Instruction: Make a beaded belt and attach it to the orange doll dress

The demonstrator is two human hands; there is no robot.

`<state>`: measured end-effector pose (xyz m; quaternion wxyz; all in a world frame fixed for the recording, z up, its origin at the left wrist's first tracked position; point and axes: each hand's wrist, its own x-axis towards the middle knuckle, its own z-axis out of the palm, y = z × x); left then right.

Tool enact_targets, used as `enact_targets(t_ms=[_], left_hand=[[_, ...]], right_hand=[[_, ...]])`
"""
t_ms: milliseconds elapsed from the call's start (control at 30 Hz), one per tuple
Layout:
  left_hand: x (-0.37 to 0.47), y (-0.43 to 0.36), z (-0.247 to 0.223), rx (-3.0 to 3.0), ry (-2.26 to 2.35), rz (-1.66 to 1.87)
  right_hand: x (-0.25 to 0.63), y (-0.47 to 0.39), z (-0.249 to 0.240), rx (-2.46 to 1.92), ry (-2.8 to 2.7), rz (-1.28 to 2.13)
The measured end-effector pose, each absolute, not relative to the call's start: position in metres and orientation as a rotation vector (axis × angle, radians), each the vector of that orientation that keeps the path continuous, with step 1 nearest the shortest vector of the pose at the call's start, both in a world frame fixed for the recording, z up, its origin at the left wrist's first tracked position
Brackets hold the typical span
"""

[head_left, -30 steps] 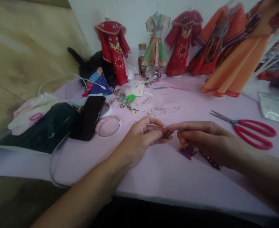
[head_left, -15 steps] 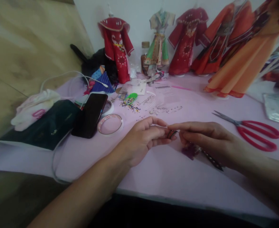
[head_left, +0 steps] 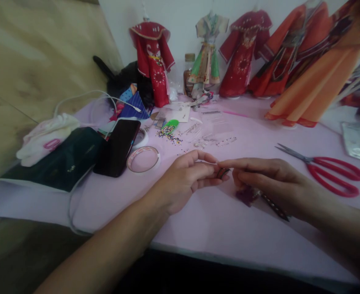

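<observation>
My left hand [head_left: 195,173] and my right hand [head_left: 265,175] meet over the front of the table, fingertips close together. Between them is a small dark curved strip [head_left: 223,173] with a lighter edge; its exact kind is hard to make out. The left fingers are bent around it, while the right thumb and index finger pinch at its end. Beneath the right hand lie a dark purple scrap [head_left: 246,195] and a dark studded strip [head_left: 274,207], partly hidden. Red-handled scissors [head_left: 333,169] lie to the right, blades parted a little.
Spilled multicoloured beads [head_left: 170,134] lie by a green scoop [head_left: 171,123]. A tape roll [head_left: 143,159], a black phone [head_left: 117,148] and a dark green pouch [head_left: 60,163] are on the left. Miniature dresses, including a red one [head_left: 158,77], stand along the back.
The whole view has shifted slightly. Both hands keep nearly the same pose, with the small dark strip still between their fingers.
</observation>
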<state>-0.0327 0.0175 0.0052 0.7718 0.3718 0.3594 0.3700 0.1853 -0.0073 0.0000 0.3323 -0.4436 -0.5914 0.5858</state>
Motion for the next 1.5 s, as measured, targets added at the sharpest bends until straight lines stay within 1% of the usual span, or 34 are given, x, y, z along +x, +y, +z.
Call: enact_targets(t_ms=[367, 733, 833, 1067, 1233, 1333, 1500], left_hand=[[-0.032, 0.017, 0.005, 0.799, 0.775, 0.801], [-0.032, 0.017, 0.006, 0.79, 0.779, 0.796], [-0.031, 0.017, 0.007, 0.776, 0.774, 0.792], [-0.032, 0.018, 0.009, 0.711, 0.781, 0.777], [-0.032, 0.019, 0.01, 0.678, 0.795, 0.776], [-0.032, 0.019, 0.01, 0.7, 0.815, 0.785], [-0.033, 0.017, 0.007, 0.832, 0.811, 0.814]], right_hand=[[0.185, -0.008, -0.002, -1.162, -1.569, 1.519], [0.187, -0.01, -0.002, -1.168, -1.731, 1.395], [0.187, -0.013, -0.001, -1.176, -1.823, 1.269], [0.187, -0.017, -0.003, -1.074, -2.166, 0.688], [0.188, -0.014, -0.011, -0.945, -2.259, 0.45], [0.19, -0.014, -0.012, -0.934, -2.297, 0.381], [0.189, -0.015, -0.005, -0.988, -2.255, 0.484]])
